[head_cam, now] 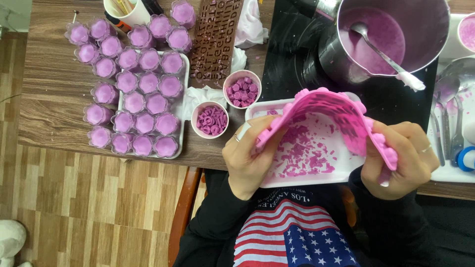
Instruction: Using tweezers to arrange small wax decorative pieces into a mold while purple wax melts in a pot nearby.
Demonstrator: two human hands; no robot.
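1. The left hand (246, 154) is closed on the near left edge of a pink rubber mould (330, 114), thumb on top and fingers curled under it.
2. The right hand (400, 159) is clamped on the mould's right edge, fingers wrapped over the rim.
3. Between the two hands the mould is bent into an arch, held just above a white tray (297, 180) that lies at the near edge of the wooden table (54, 94).
4. Purple crumbs and flakes (302, 151) lie scattered on the tray under the mould.
5. The step in hand looks like flexing the mould to free the cast pieces and shake loose scraps onto the tray.
6. The next move would seem to call for an even bend, kept over the tray, so that whatever drops lands on it and not on the table or lap.
7. Left of the tray stand two small white cups of purple shapes (210, 119) (242, 89).
8. Further left of the tray a second tray holds rows of filled purple candle cups (148, 99), with more beside it on the table.
9. Beyond the tray lies a brown letter mould (215, 42).
10. Behind the tray to the right, a metal pot of purple wax (381, 34) with a spoon (386, 57) sits on a black hob (292, 54).
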